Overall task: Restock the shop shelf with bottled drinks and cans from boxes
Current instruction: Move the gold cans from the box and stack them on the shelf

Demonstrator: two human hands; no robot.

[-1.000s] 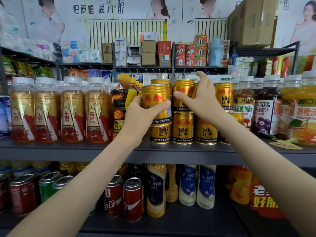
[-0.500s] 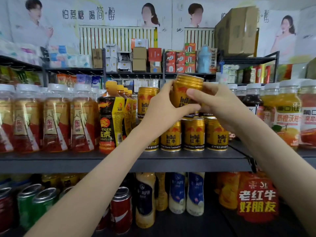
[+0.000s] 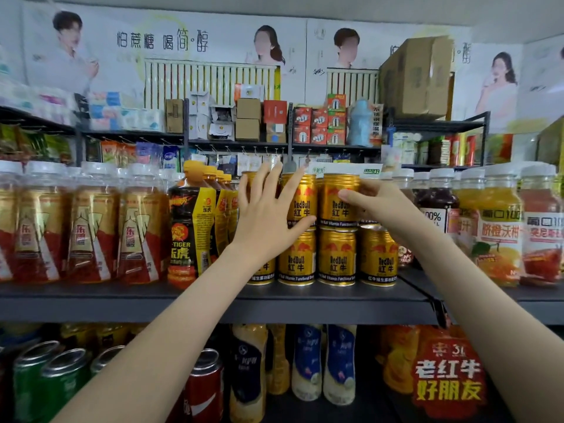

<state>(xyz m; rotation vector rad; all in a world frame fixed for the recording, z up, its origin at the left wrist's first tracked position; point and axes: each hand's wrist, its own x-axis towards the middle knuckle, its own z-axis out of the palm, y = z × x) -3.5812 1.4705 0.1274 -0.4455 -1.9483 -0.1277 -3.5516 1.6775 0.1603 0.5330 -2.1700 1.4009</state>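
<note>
Gold Red Bull cans stand two rows high on the middle of the grey shelf (image 3: 305, 303); the lower row (image 3: 337, 257) carries the upper one. My left hand (image 3: 268, 215) is open with fingers spread, its palm in front of the upper left cans and its thumb against one upper can (image 3: 302, 203). My right hand (image 3: 381, 206) grips the upper right can (image 3: 334, 209), which stands upright on the lower row, with the thumb across its front and the fingers curled round its right side. No box of stock is in view.
Orange drink bottles (image 3: 82, 227) and black-and-yellow Tiger bottles (image 3: 189, 227) fill the shelf to the left, and juice bottles (image 3: 500, 233) stand at the right. Below are red and green cans (image 3: 201, 389) and cream bottles (image 3: 338, 361). A cardboard box (image 3: 418, 77) sits on the top shelf.
Half a second ago both hands held a gold can tilted in front of the stack. It now stands upright in the upper row, and my left hand has let go and spread open.
</note>
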